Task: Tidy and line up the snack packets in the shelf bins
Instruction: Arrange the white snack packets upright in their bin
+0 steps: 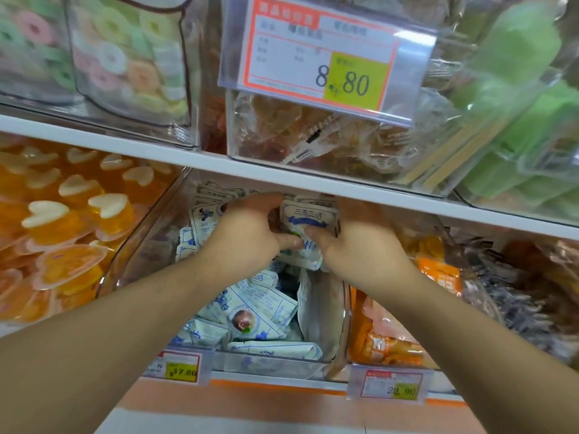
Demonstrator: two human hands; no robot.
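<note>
White-blue packet (pixel 308 222) upright btwn both hands, left grip (pixel 250 230) & right grip (pixel 354 242) pinching it.

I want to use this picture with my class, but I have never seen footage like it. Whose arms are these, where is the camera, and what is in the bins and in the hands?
There is no machine here. A person wears a wide-angle camera on the head, so you look forward and down along their own two arms into a shop shelf.

The left hand and right hand reach into a clear middle bin full of white-and-blue snack packets. Together they hold an upright packet near the back of the bin, fingers curled round it.

To the left lie orange heart-shaped jelly cups; to the right, orange packets. A price tag above reads 8.80.
</note>
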